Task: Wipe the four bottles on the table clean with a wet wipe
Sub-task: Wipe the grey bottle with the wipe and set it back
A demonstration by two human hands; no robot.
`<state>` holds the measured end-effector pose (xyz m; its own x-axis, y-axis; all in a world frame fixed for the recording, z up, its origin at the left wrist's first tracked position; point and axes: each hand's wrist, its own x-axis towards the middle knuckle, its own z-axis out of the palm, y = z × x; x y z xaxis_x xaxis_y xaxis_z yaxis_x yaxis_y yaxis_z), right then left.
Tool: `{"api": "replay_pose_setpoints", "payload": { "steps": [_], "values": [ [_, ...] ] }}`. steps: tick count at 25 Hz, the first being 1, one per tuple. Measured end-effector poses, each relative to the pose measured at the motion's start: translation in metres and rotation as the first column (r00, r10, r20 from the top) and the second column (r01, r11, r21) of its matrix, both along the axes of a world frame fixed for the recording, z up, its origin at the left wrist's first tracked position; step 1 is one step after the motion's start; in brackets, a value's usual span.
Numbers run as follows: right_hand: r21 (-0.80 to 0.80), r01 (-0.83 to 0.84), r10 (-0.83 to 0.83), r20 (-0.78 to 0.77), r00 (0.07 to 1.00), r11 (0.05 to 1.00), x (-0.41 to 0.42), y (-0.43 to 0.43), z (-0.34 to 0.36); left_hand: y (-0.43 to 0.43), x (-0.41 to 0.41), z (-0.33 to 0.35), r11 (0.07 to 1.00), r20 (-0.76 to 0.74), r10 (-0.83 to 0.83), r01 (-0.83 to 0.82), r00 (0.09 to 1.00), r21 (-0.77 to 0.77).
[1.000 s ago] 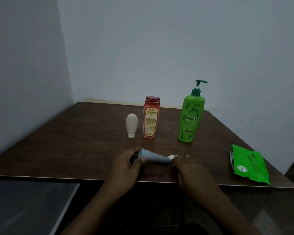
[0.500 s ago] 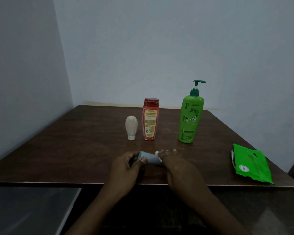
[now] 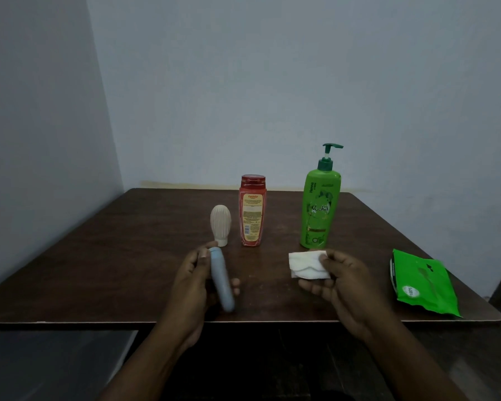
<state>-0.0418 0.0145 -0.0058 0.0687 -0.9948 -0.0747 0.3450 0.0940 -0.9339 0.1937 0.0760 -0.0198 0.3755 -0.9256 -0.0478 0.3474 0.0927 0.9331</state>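
Observation:
My left hand (image 3: pixel 193 287) grips a slim grey-blue bottle (image 3: pixel 221 277), held lengthwise above the near part of the brown table (image 3: pixel 128 256). To its right, my right hand (image 3: pixel 340 280) pinches a folded white wet wipe (image 3: pixel 305 264), apart from the bottle. Behind them stand three bottles upright: a small cream ribbed bottle (image 3: pixel 221 224), a red bottle (image 3: pixel 252 210) with a yellow label, and a tall green pump bottle (image 3: pixel 320 204).
A green pack of wet wipes (image 3: pixel 422 282) lies flat near the table's right front corner. Pale walls close in behind and to the left. The table's front edge (image 3: pixel 272 321) runs just under my wrists.
The bottle lay crosswise between both hands with the wipe on it. Now my left hand has turned it lengthwise, and my right hand has drawn the wipe away to the right.

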Motion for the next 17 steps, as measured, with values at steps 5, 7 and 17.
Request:
{"api": "replay_pose_setpoints", "payload": {
  "steps": [5,7,17],
  "values": [
    [0.083,-0.084,0.072,0.141,0.987,0.993,0.002,0.002,-0.001,-0.001,-0.005,0.007,0.982,-0.160,-0.104,0.127,0.982,0.138],
    [0.069,-0.063,0.055,0.115,0.992,0.996,0.002,0.001,-0.002,0.002,-0.008,0.011,0.963,-0.217,-0.206,0.237,0.954,0.127],
    [-0.303,0.019,-0.051,-0.099,0.994,0.953,0.024,0.020,0.001,0.009,-0.022,0.000,0.959,0.271,-0.276,0.284,0.922,0.009]
  ]
}}
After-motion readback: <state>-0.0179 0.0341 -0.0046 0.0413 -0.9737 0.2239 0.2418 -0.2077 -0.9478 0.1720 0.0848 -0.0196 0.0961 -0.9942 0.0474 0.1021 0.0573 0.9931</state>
